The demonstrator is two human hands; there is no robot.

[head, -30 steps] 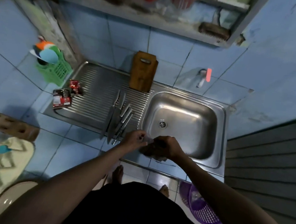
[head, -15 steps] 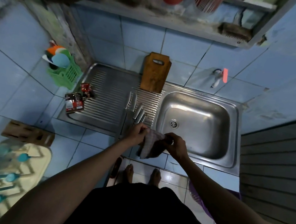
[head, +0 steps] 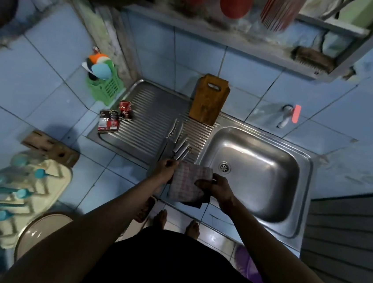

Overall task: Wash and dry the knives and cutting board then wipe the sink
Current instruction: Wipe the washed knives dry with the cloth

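Blue-tiled desk (head: 36, 93) carries steel sink (head: 305, 158). On drainboard: knives (head: 178, 145) just beyond left hand (head: 165, 168), cutting board (head: 209, 100) farther back, sachets (head: 114, 117) far left. Green basket (head: 105, 85), knife block (head: 50, 147) on tiles.

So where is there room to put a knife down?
Bare ribs on the drainboard lie between the packets and the knives. The sink basin holds nothing. It is crowded around the knives, below the cutting board.

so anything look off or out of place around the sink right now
Nothing stands out. The knives lie together on the drainboard, the cutting board leans upright against the wall, and both hands hold the cloth.
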